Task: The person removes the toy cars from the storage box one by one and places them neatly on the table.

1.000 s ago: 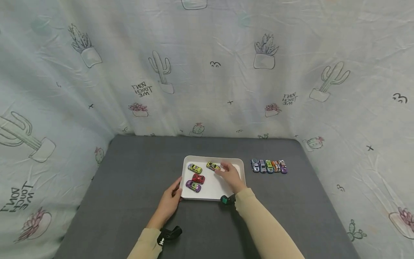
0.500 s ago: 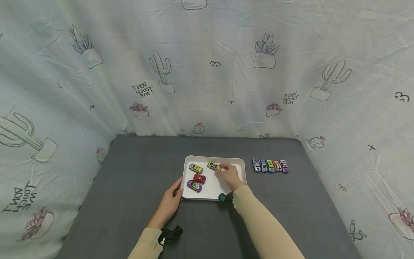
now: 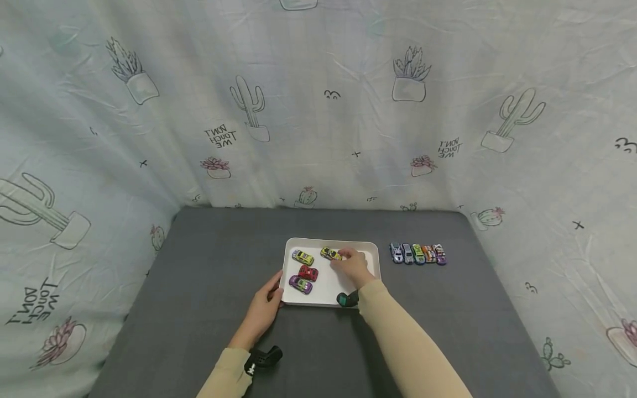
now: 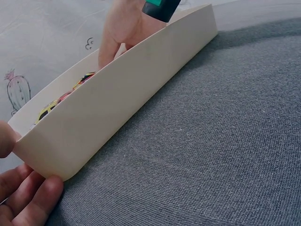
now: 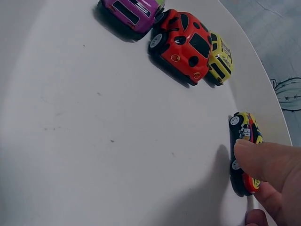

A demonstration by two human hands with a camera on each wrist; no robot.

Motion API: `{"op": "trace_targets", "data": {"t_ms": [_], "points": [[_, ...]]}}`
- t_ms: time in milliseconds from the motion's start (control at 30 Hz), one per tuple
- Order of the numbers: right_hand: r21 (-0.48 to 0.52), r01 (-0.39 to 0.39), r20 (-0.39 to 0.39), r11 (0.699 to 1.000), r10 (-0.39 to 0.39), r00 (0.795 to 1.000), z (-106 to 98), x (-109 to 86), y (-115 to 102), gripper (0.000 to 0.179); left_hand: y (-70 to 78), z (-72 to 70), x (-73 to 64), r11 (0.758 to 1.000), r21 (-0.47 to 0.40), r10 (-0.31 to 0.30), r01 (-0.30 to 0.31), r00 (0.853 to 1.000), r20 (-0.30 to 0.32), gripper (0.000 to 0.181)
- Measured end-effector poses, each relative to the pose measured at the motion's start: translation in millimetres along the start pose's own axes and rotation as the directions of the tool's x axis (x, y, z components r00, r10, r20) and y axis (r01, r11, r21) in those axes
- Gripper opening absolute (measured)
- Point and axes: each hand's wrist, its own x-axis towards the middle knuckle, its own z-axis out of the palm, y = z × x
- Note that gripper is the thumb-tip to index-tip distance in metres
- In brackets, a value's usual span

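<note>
A white tray [image 3: 325, 296] rests on the grey cloth, with several toy cars in it. My left hand [image 3: 262, 309] holds the tray's near left corner. In the left wrist view its thumb [image 4: 5, 140] lies at the rim and its fingers are low against the outer wall. My right hand [image 3: 354, 267] reaches into the tray and pinches a yellow and black toy car [image 5: 245, 126] near the far wall. Left of it are a yellow toy car [image 3: 302, 257], a red toy car with black spots [image 5: 186, 44] and a purple and green toy car [image 3: 301, 284].
On the cloth right of the tray, several toy cars [image 3: 418, 254] stand side by side in a row. A patterned curtain [image 3: 318, 138] hangs behind the table and along its sides. Each wrist wears a dark device, one of them the strap [image 3: 264, 358] at the left.
The head view has shifted slightly. Both hands keep their places at the tray, and the cars lie as before.
</note>
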Motion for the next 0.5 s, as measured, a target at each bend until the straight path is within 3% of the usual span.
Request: {"op": "trace_targets", "data": {"t_ms": [500], "points": [[-0.060,0.013,-0.005,0.998,-0.013,1.000,2.1,1.5,3.8,0.033,-3.4,0.6,1.5,1.000,0.002,0.010,-0.010,1.000,-0.007,0.050]]}}
